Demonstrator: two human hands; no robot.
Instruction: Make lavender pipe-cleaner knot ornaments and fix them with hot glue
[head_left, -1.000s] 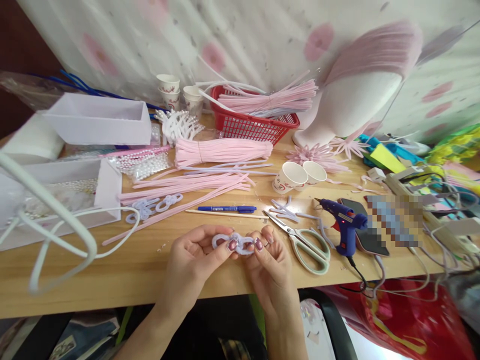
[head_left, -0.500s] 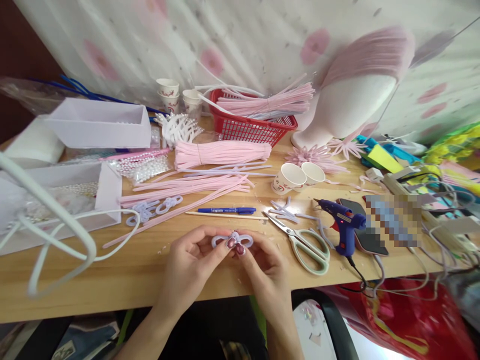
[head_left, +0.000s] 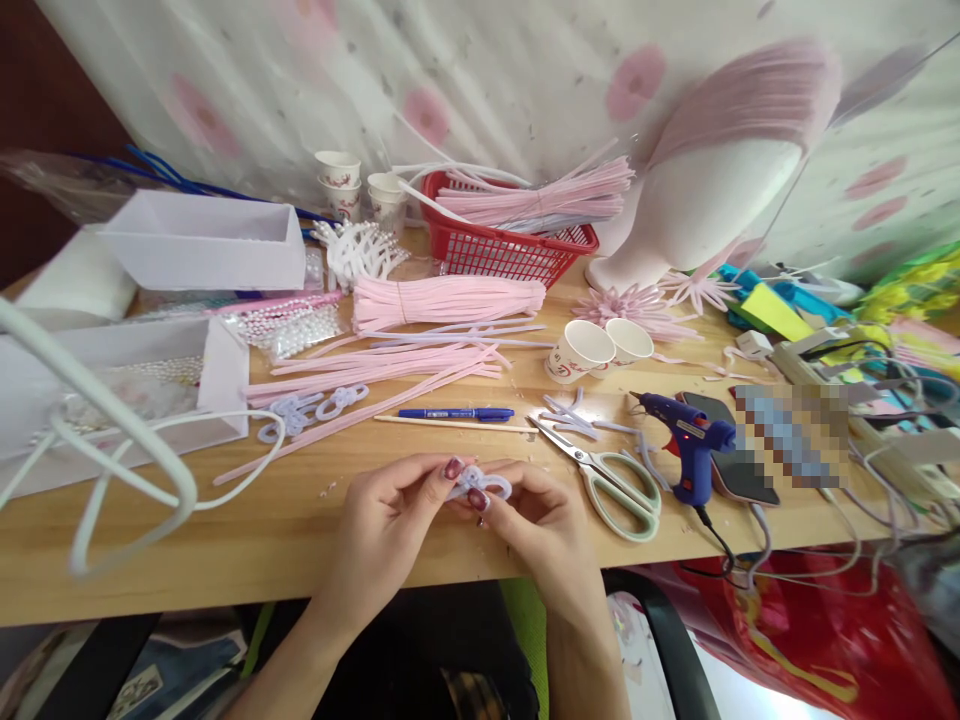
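Between my two hands, over the front of the wooden table, is a small lavender pipe-cleaner bow [head_left: 491, 484] with rounded loops. My left hand [head_left: 401, 510] pinches its left side between thumb and fingers, covering much of that loop. With thumb and fingertips, my right hand [head_left: 536, 520] grips the middle and right loop. Similar lavender looped pieces [head_left: 289, 415] lie to the left beside pink pipe cleaners [head_left: 390, 365]. Just beyond my hands are a blue pen [head_left: 457, 414] and a thin wooden stick [head_left: 442, 425]. Scissors [head_left: 600, 475] lie to the right of my right hand.
A blue glue gun [head_left: 686, 440] stands at the right beside a phone [head_left: 739, 470]. Paper cups [head_left: 579, 352], a red basket [head_left: 510, 250] and a white mannequin head [head_left: 697, 210] are farther back. White boxes [head_left: 217, 375] and a looped white cable [head_left: 135, 430] occupy the left.
My hands have shifted the bow slightly, tilting it. My left thumb has moved up and the left loop is now more covered. The view has shifted slightly.
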